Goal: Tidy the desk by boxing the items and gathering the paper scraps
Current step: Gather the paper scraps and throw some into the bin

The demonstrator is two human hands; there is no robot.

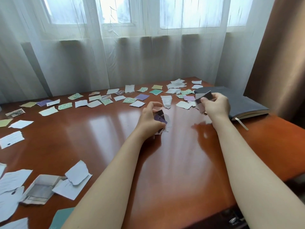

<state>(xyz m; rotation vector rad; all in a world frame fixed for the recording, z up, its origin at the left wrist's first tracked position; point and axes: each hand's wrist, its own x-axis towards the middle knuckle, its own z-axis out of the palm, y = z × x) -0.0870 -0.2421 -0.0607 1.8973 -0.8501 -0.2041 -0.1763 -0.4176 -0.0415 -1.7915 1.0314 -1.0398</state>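
Several torn paper scraps (105, 98), white, purple and green-patterned, lie scattered along the far part of the brown desk (165, 154). My left hand (151, 119) grips a small bunch of scraps (162, 119), a dark purple one on top, just above the desk's middle. My right hand (216, 105) holds more scraps (202, 98) pinched between thumb and fingers, raised over the desk near the grey notebook (236, 103). A small folded paper box (40, 190) sits open at the near left, with white scraps beside and partly over it.
Larger white torn sheets (9, 184) crowd the near left corner, and a teal sheet (63, 217) pokes out at the front edge. The grey notebook lies at the far right with its ribbon hanging. Sheer curtains (115, 55) hang right behind the desk, a brown drape (280, 55) at right.
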